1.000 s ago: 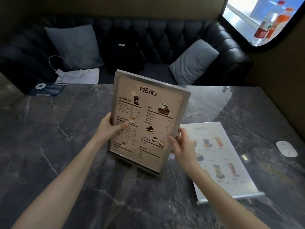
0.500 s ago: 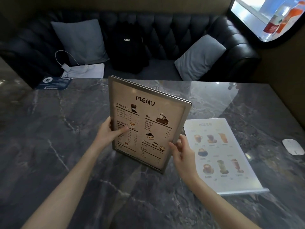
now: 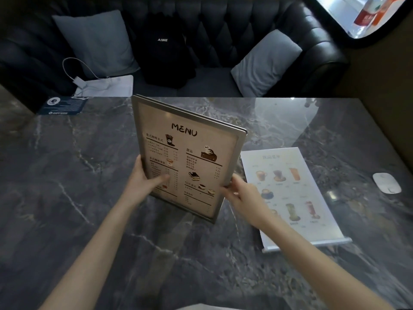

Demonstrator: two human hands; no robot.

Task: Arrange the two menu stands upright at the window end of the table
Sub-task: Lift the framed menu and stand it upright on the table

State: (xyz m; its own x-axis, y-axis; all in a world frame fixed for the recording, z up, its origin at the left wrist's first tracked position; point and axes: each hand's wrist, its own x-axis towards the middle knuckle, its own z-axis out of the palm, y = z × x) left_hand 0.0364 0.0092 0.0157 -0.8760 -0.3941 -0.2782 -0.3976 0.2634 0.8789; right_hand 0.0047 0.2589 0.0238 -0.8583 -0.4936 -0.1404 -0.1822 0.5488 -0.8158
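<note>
Menu stands are the matter here, and one framed menu (image 3: pixel 187 157) stands upright near the middle of the bench (image 3: pixel 67 175), its lower edge at or just above the marble; contact there cannot be told. The left hand (image 3: pixel 143 182) clasps the frame's left edge, thumb across the printed face and fingers hidden behind. The right hand (image 3: pixel 243 195) pinches the right edge low down, slightly blurred but closed on the frame. So each grip is grasping the same menu. The frame looks like a thin, rigid metal-edged board, probably light but glossy and a little slippery, so holding it by both side edges, as now, seems the safest way to steer it. A grip low on the sides should keep it from tipping when it is set down. The second menu (image 3: pixel 290 193), a pale drinks sheet with a rail along its near edge, lies flat on the bench just to the right, untouched. It appears stiff too, and likely wants lifting by its long sides. The window (image 3: pixel 368 16) sits at the upper right, so both stands probably belong toward that far right end. A white mouse (image 3: pixel 386 183) rests near the right edge there.
</note>
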